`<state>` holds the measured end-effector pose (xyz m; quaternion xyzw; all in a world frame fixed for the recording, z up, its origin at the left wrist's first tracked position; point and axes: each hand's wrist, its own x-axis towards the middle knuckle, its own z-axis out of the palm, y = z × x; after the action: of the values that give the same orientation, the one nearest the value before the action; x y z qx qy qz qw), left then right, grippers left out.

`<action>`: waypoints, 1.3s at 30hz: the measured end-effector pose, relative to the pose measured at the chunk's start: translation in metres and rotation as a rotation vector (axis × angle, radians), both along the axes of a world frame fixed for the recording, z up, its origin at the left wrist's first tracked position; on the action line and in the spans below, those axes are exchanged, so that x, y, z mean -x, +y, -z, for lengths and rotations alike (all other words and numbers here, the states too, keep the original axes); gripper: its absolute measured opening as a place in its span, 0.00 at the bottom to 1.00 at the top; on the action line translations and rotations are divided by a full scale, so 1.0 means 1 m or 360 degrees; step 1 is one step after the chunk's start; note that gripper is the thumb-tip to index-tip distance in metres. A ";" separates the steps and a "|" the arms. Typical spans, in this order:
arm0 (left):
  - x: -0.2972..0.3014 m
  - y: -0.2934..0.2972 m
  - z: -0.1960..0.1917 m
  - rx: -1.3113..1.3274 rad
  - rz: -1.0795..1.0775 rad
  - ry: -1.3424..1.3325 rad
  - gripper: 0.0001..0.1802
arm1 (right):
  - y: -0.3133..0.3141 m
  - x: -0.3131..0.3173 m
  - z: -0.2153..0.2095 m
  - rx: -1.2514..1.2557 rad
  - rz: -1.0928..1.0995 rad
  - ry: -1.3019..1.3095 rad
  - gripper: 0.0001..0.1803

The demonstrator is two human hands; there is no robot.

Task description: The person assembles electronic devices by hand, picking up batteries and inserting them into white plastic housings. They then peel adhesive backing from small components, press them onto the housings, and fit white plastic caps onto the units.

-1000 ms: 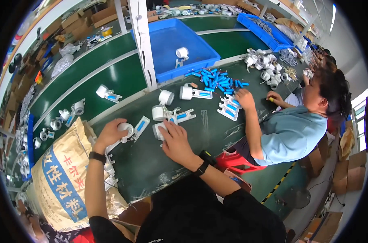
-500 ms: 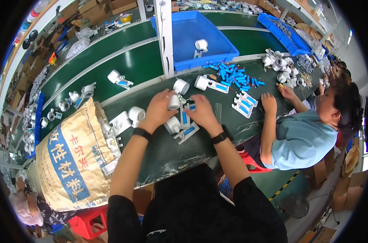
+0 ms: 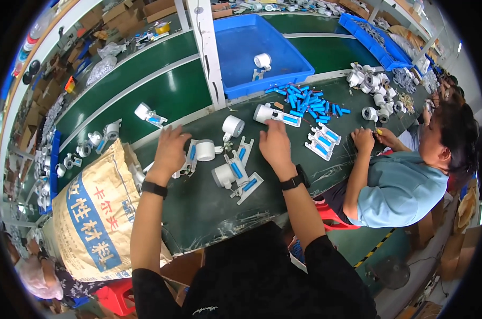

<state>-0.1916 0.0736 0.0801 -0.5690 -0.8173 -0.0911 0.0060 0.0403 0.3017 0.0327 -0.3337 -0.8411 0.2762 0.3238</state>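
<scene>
My left hand (image 3: 171, 153) hovers by the paper sack, fingers spread, partly covering a white handle piece (image 3: 191, 158) with a blue battery cell. Beside it lies a white round-headed unit (image 3: 205, 150). My right hand (image 3: 276, 146) has its fingers apart, fingertips close to another round white head (image 3: 262, 113) whose flat handle (image 3: 287, 118) holds a blue cell; whether they touch is hidden. Between my hands lie an upright-looking white head (image 3: 233, 126), another white head (image 3: 223, 175) on its side, and handle pieces (image 3: 249, 187) with blue cells.
Loose blue cells (image 3: 307, 101) lie below a blue tray (image 3: 267, 85). More handles (image 3: 322, 141) and grey-white heads (image 3: 369, 81) sit at right, near a co-worker (image 3: 400, 175) in a blue-green shirt. A paper sack (image 3: 100, 218) stands left; a white post (image 3: 208, 53) rises ahead.
My hands have parted: the left moved left from the middle units, the right moved slightly up toward the head behind. A white unit now lies next to my left hand. The co-worker's hands came together.
</scene>
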 end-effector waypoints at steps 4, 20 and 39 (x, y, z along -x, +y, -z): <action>-0.015 0.025 -0.005 -0.0297 -0.0037 -0.0222 0.31 | 0.031 0.001 -0.005 -0.0316 0.0220 -0.0008 0.39; 0.001 0.132 0.024 0.0074 0.0144 -0.0679 0.37 | 0.097 0.022 0.020 -0.0371 0.0130 -0.0323 0.16; -0.018 0.058 -0.024 -0.0094 0.0403 -0.0412 0.19 | 0.066 0.009 0.009 0.0051 -0.0060 0.0526 0.10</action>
<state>-0.1737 0.1316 0.1042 -0.6504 -0.7301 -0.1875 -0.0939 0.0316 0.3682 0.0235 -0.2730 -0.7780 0.3466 0.4473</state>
